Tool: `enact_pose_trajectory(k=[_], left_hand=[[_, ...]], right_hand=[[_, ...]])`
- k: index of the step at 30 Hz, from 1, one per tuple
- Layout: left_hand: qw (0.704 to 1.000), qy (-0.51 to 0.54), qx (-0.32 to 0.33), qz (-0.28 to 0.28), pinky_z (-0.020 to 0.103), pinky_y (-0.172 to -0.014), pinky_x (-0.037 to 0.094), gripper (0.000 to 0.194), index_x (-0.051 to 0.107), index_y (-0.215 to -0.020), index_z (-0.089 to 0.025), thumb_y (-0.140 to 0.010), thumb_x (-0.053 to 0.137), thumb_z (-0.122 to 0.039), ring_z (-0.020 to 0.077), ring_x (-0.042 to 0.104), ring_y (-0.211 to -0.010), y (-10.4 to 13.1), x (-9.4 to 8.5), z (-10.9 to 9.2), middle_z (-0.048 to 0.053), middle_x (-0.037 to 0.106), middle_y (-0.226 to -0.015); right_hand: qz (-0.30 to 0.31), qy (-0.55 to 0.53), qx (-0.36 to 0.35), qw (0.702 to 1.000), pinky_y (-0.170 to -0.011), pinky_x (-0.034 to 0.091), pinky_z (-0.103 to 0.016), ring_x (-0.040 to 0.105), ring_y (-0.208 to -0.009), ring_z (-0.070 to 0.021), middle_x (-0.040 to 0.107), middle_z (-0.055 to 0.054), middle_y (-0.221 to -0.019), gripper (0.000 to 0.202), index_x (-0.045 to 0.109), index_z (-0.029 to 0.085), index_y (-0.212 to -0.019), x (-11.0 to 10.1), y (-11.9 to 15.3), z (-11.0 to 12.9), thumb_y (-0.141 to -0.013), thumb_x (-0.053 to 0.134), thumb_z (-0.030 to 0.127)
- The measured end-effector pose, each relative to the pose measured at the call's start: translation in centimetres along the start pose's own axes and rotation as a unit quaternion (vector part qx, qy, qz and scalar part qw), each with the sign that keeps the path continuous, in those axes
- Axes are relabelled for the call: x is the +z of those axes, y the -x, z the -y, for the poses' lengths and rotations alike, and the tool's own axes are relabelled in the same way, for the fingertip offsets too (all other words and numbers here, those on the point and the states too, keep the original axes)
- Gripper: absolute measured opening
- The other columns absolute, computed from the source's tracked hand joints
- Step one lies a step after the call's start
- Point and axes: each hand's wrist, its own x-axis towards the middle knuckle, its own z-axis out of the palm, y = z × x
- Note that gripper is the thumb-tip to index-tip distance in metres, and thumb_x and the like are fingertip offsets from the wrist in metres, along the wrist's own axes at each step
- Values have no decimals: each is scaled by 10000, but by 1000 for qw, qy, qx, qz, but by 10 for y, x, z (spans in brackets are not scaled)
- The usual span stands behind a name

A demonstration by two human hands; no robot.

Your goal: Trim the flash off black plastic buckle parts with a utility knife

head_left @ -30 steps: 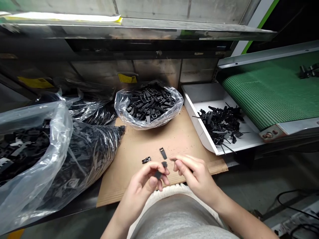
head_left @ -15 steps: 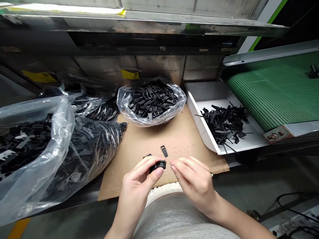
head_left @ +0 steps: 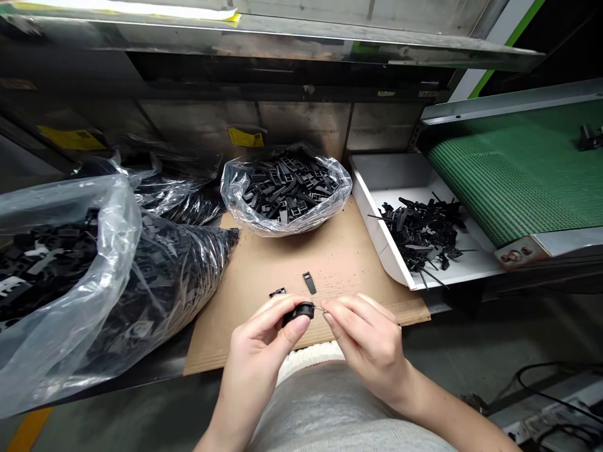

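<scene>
Between the thumb and fingers of my left hand (head_left: 264,339) is a rounded black plastic part (head_left: 303,309), held just over the near edge of the cardboard (head_left: 264,254). My right hand (head_left: 370,329) pinches a thin, pale sliver-like thing (head_left: 319,308) at the right end of that part; its kind is too small to make out. Just beyond my hands lies a flat black plastic piece (head_left: 309,283) with a square opening at one end. Another small black piece (head_left: 277,292) rests behind my left fingers, partly hidden.
A clear bag (head_left: 235,210) full of black pieces stands behind the cardboard. Larger bags (head_left: 113,251) of black parts crowd the left. To the right, a white tray (head_left: 391,260) holds tangled black parts beneath a green conveyor belt (head_left: 527,169). A metal shelf (head_left: 301,41) spans above.
A black part on the conveyor belt has moved a little toward the tray. My hands keep nearly the same pose, and the view has shifted slightly.
</scene>
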Motion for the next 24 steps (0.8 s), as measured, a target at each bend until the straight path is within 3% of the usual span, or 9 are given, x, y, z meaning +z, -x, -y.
enact_pose_trajectory(k=[19, 22, 24], left_hand=[[999, -32, -6, -2, 112, -766, 439, 176, 679, -846, -324, -734, 638, -194, 79, 586, -863, -1, 0, 1, -88, 666, -902], [999, -40, 12, 11, 95, -793, 423, 185, 679, -831, -328, -742, 627, -174, 69, 577, -894, -3, -1, -1, -101, 662, -919], [998, -40, 30, 29, 89, -791, 421, 194, 681, -825, -329, -745, 620, -163, 65, 575, -891, -4, -2, -2, -103, 660, -910]], right_hand=[[27, -33, 31, 999, -630, 465, -278, 569, -667, -153, 639, -72, -755, 174, 607, 133, -905, 3, -3, -2, -856, 442, 109], [76, -94, 85, 989, -582, 432, -249, 535, -608, -133, 597, -42, -675, 191, 618, 138, -829, -2, -9, -2, -860, 430, 133], [131, -169, 135, 967, -534, 397, -219, 494, -548, -105, 541, -4, -595, 221, 607, 145, -726, -7, -15, -1, -859, 431, 147]])
